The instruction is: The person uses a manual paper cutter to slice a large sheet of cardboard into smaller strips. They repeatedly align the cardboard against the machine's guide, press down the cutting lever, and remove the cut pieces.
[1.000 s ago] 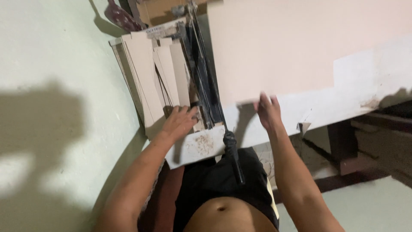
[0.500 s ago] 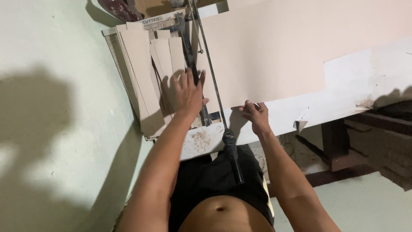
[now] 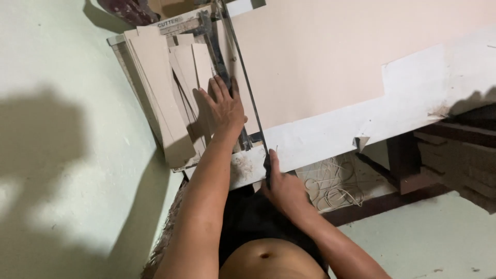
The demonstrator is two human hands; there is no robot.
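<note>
Left hand (image 3: 223, 106) lies flat, fingers spread wide, palm down on the cardboard strips (image 3: 175, 98) that rest on the bed of the paper cutter (image 3: 206, 31). Fingertips point toward the far end of the cutter, just beside its blade arm (image 3: 243, 77).

Right hand (image 3: 284, 188) is closed around the black handle (image 3: 267, 168) at the near end of the blade arm, thumb extended along the handle. The blade arm runs from this handle to the far end of the cutter and lies low along the cutting edge; whether it is fully down cannot be told.

Large pink-beige cardboard sheet (image 3: 336, 57) lies to the right of the blade arm, covering the white tabletop (image 3: 429, 93). The stacked strips sit to the left of the blade, fanned out and overhanging the cutter's near-left edge.

Loose rubber bands (image 3: 333, 183) lie on a lower surface below the table edge, right of the right hand. Pale floor (image 3: 67, 155) occupies the left side.
</note>
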